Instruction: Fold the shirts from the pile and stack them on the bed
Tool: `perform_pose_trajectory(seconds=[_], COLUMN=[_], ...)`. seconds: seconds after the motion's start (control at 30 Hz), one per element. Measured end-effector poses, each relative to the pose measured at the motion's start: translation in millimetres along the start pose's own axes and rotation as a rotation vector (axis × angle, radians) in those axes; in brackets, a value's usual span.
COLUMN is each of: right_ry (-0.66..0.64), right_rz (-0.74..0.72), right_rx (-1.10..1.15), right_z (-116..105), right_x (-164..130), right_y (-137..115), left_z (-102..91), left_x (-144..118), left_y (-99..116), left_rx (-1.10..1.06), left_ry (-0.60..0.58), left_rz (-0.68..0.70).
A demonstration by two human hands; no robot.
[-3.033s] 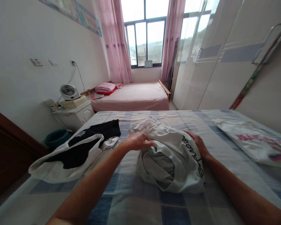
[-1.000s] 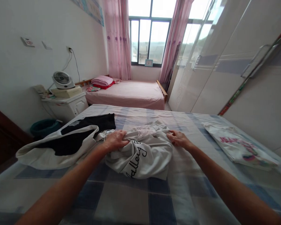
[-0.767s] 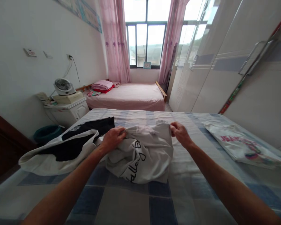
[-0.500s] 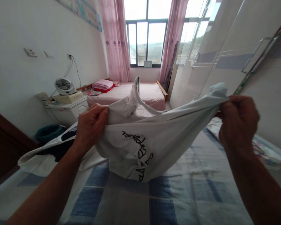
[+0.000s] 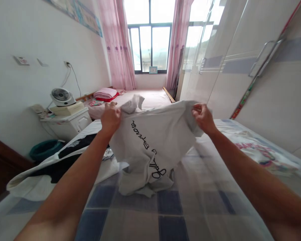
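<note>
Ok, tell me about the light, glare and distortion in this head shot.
Head view: the window is blown out to white, backlighting the room; glare streaks the glossy wardrobe doors. Wide-angle distortion bends the walls and stretches both forearms at the bottom corners. The grey shirt, held up by the left hand and right hand, is softly lit and its black lettering is sharp.

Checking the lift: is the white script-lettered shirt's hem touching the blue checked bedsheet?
Touching. In the head view the white shirt hangs from both hands, its crumpled hem resting on the bedsheet.
</note>
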State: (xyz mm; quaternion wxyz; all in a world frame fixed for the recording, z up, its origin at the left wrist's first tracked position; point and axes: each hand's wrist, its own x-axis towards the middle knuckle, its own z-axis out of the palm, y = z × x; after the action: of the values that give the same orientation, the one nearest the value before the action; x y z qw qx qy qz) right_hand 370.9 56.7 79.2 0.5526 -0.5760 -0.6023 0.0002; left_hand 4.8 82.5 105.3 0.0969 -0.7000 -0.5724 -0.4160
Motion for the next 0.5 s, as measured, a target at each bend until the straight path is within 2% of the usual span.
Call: perform_pose_trajectory(seconds=[0.03,0.1,0.17,0.23,0.27,0.37,0.43,0.5], right_ry=[-0.045,-0.22,-0.415,-0.574,-0.635,-0.749,-0.798,-0.795], right_rz=[0.033,0.092,0.094,0.072,0.059,0.024,0.006,0.011], right_rx=[-0.032,-0.17,-0.328,-0.421,-0.438,-0.415,-0.356,-0.314], right_z=[3.4,3.4,-3.1,-11.5,-14.8,-17.3,-12.8,-5.7], right_x=[-10.0,-36.6,-66.3,-92.9,-103.8,-125.0,-130.1,-128.8], right_y=[13.3,36.8,54.1,62.9,63.8,56.0,48.0,44.3], left_z=[5.5,9.1,4.4,-3.4,-6.5,-7.4,-3.3,0.0], left_x=[-13.0,-50.0,-93.2,-130.3,-143.3,-153.4,-139.1,-116.8], left_y=[-0.6,4.4,15.3,26.6,30.7,30.9,21.6,7.9], left_rx=[-0.013,-0.056,-0.181,-0.169,-0.133,-0.056,-0.137,-0.286], left_ry=[-0.061,-0.205,-0.542,-0.733,-0.78,-0.786,-0.694,-0.545], left_rz=[0.018,0.094,0.256,0.347,0.358,0.283,0.146,-0.034])
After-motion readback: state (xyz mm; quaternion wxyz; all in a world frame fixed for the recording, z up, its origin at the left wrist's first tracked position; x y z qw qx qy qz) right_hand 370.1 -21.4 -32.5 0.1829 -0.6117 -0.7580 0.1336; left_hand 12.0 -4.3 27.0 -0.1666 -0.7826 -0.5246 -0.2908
